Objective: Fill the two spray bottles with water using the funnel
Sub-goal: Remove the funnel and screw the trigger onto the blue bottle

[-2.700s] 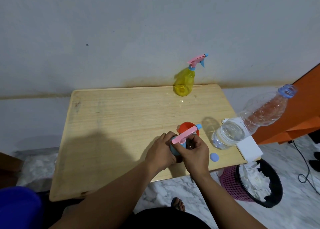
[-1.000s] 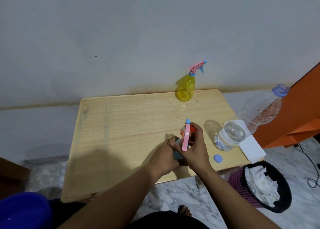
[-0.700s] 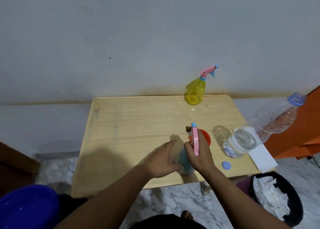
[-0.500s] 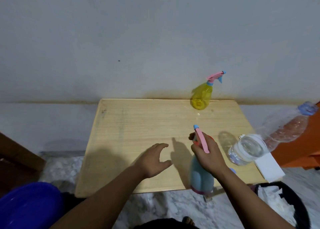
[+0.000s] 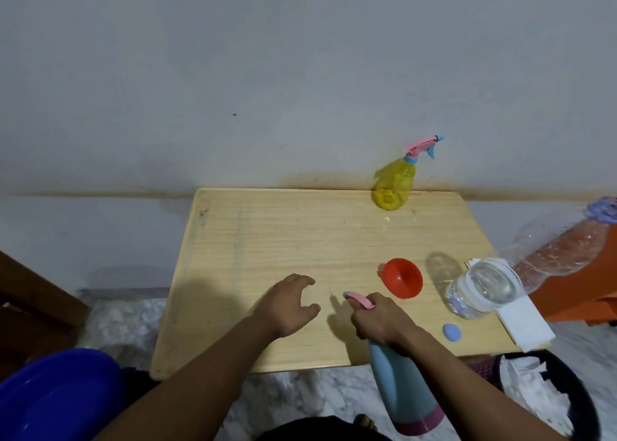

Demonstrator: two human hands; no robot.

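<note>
A person's two bare arms reach over a small wooden desk (image 5: 267,233) set against a grey wall. The right hand (image 5: 380,320) is curled around the neck of a light blue spray bottle (image 5: 400,387), just below its pink trigger head (image 5: 359,298); the bottle is held off the desk, at its near edge, with its dark pink base tipped toward the viewer. The left hand (image 5: 287,303) hovers above the desk just left of the bottle, holding nothing, fingers loosely curved and apart. A red funnel (image 5: 402,282) lies on the desk just beyond the right hand. A yellow spray bottle (image 5: 394,187) with a pink and blue trigger stands upright at the far edge by the wall. To the right, a large clear water bottle (image 5: 484,287), partly filled, stands uncapped by the desk's right edge, beside white paper (image 5: 524,320). A small blue cap (image 5: 451,332) lies on the desk near it. A blue basin (image 5: 56,394) sits at lower left, and a black-lined bin (image 5: 547,390) at lower right.
</note>
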